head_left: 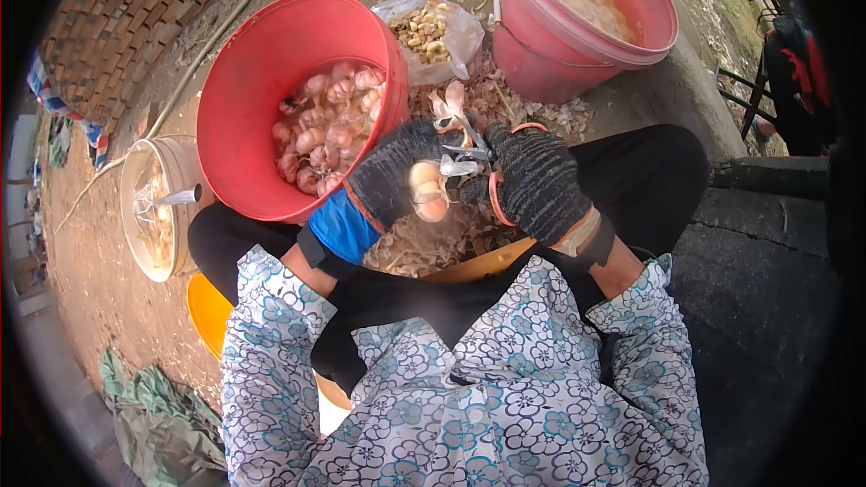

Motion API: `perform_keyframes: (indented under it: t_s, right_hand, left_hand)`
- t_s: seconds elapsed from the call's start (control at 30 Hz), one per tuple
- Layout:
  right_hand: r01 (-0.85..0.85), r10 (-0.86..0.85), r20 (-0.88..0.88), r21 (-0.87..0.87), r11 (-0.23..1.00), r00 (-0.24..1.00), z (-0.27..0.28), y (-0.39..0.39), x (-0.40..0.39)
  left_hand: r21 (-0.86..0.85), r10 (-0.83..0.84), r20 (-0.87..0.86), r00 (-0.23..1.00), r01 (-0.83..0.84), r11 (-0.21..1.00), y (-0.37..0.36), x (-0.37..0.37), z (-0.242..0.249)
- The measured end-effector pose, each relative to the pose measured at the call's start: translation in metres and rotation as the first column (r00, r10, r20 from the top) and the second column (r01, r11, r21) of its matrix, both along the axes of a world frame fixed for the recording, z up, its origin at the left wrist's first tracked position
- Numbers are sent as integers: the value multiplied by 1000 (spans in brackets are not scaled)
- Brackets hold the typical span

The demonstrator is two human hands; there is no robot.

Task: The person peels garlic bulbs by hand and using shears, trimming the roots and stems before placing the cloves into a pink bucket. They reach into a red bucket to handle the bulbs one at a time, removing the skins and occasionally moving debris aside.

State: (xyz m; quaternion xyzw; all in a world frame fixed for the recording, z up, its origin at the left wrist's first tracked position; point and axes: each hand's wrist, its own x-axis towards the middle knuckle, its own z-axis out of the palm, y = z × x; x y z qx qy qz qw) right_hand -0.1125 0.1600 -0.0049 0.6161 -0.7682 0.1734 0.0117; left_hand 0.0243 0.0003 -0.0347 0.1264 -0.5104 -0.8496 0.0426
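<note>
My left hand [388, 171], in a dark knitted glove with a blue cuff, is closed around a garlic bulb [428, 189] whose pale cloves show. My right hand [532, 176], gloved too, grips scissors [496, 198] with orange handles. The blades meet the garlic between my hands, where a clear wrapping or loose skin hides the exact contact. Pinkish peeled-back skin [449, 104] stands up above my left fingers. Just left of my hands, a red bucket [244, 108] holds several whole garlic bulbs [316, 131]. Garlic skins [419, 243] lie below my hands.
A pink bucket [550, 63] with cloudy contents stands at the upper right. Between the buckets is a plastic bag [469, 32] of cloves. A whitish bucket [180, 180] stands left, with a yellow container [206, 311] below and green cloth [158, 419] on the ground.
</note>
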Motion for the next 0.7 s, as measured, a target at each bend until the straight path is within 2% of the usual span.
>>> perform_keyframes:
  t_s: [0.07, 0.13, 0.17, 0.2, 0.23, 0.27, 0.3, 0.4, 0.43, 0.47, 0.5, 0.53, 0.57, 0.6, 0.63, 0.67, 0.7]
  right_hand:
    - [17, -17, -22, 30, 999, 1000, 4, 0, 1]
    - [25, -51, 103, 239, 971, 993, 9, -1, 3]
    - [23, -50, 103, 241, 970, 993, 14, -1, 5]
    - [32, -70, 85, 382, 923, 994, 19, -1, 6]
    - [42, -87, 64, 515, 856, 994, 22, -1, 6]
    - [27, -75, 69, 528, 849, 995, 21, 0, 4]
    - [-5, -57, 116, 480, 877, 992, 20, 4, 0]
    - [-117, 31, 390, 200, 973, 920, 5, 13, -15]
    - [-137, 72, 531, 84, 987, 844, -3, 13, -20]
    - [-131, 113, 675, -24, 991, 729, -7, 11, -22]
    - [-96, 136, 803, -99, 990, 580, -9, 8, -24]
    - [-43, 160, 914, -155, 987, 373, -9, 5, -25]
    - [20, 179, 973, -183, 983, 144, -7, 0, -24]
    - [70, 213, 977, -212, 975, -1, -9, -4, -23]
    - [107, 247, 967, -239, 965, -62, -14, -7, -23]
    - [129, 262, 965, -257, 958, -23, -24, -11, -23]
    - [91, 140, 824, -225, 970, 549, -45, -14, -27]
  left_hand:
    - [18, 5, -15, 1000, -5, 1000, 6, 3, 3]
    - [37, 9, -28, 1000, -8, 999, 8, 3, 7]
    - [164, -14, -27, 1000, 18, 986, 8, 3, 7]
    - [288, -36, -29, 999, 43, 957, 7, 2, 7]
    - [289, -33, -28, 999, 40, 956, 5, 4, 5]
    - [-154, -33, -83, 996, 19, 988, 1, 7, 3]
    - [-565, -60, -130, 990, -24, 825, -2, 9, 3]
    - [-610, -126, -118, 985, 28, 792, -4, 3, 7]
    - [-610, -126, -118, 985, 29, 792, -5, 0, 4]
    - [-391, -123, -58, 991, 91, 916, -5, -3, 1]
    - [-143, -134, 1, 991, 133, 981, -6, -6, -1]
    - [-144, -133, 1, 991, 132, 981, -6, -6, -1]
    - [-510, -149, -53, 987, 101, 854, -6, -6, 2]
    - [-798, -186, -96, 978, 36, 601, -4, -9, 16]
    - [-340, -60, 25, 998, 65, 938, 8, -11, 33]
    - [-341, -68, 21, 997, 71, 937, 12, -14, 34]
    - [-268, -69, 20, 997, 72, 961, 14, -17, 36]
